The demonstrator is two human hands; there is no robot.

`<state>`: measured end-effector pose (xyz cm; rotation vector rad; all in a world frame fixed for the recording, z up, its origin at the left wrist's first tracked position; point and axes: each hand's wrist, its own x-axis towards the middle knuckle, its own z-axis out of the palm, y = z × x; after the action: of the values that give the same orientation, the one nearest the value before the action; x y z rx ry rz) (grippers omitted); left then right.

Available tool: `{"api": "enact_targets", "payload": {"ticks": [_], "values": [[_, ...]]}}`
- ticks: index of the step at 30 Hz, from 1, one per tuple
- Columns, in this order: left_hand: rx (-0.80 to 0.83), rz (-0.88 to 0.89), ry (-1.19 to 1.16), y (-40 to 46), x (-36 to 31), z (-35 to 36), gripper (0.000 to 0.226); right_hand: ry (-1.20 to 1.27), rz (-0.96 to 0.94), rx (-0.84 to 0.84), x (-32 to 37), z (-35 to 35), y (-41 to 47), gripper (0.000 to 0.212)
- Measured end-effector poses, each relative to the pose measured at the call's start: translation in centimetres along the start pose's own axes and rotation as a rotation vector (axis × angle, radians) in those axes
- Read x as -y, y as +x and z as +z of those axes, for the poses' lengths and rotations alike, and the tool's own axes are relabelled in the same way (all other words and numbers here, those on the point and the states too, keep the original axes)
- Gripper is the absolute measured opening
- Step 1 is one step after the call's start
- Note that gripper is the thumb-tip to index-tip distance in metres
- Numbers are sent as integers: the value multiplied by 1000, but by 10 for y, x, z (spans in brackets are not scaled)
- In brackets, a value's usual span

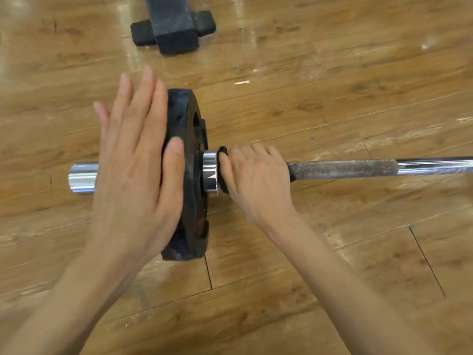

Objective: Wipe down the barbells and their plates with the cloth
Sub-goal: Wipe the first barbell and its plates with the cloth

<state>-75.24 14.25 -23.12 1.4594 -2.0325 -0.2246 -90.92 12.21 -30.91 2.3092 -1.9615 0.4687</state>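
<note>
Your left hand [135, 160]: fingers straight, flat against outer face of black plate [188, 172]. Your right hand [253, 180]: curled round black cloth [223, 170] on barbell [358, 169], beside collar. Barbell on wood floor [332, 98].

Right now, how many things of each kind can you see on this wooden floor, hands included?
Hands: 2, the left hand flat against the plate, the right hand gripping a dark cloth round the bar
Barbells: 1
Weight plates: 1
Cloths: 1
Black blocks: 1
Total: 6
</note>
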Motion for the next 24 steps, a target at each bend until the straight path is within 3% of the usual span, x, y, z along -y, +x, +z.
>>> {"api": "enact_targets", "payload": {"ticks": [4,6,10,13,15,17,19,24], "values": [[63,5,5,-29,-6,-6,54,25,147,-183,-27,1,-34,40],[74,18,33,-44,-9,-9,54,28,162,-169,-14,0,-42,39],[109,-4,40,-57,-9,-14,58,45,-6,-212,-13,5,-46,39],[122,-33,40,-46,-10,-21,63,-85,134,-283,-45,-5,-58,43],[121,-27,59,-40,-16,-23,63,-80,204,-241,-34,-10,-67,49],[120,-5,97,-41,-22,-20,63,-5,129,-187,-5,-7,-70,51],[138,-10,139,-43,-27,-15,63,55,43,-237,4,-3,-71,45],[174,21,234,-61,-38,-18,58,-83,202,-296,-43,-13,-92,44]]}}
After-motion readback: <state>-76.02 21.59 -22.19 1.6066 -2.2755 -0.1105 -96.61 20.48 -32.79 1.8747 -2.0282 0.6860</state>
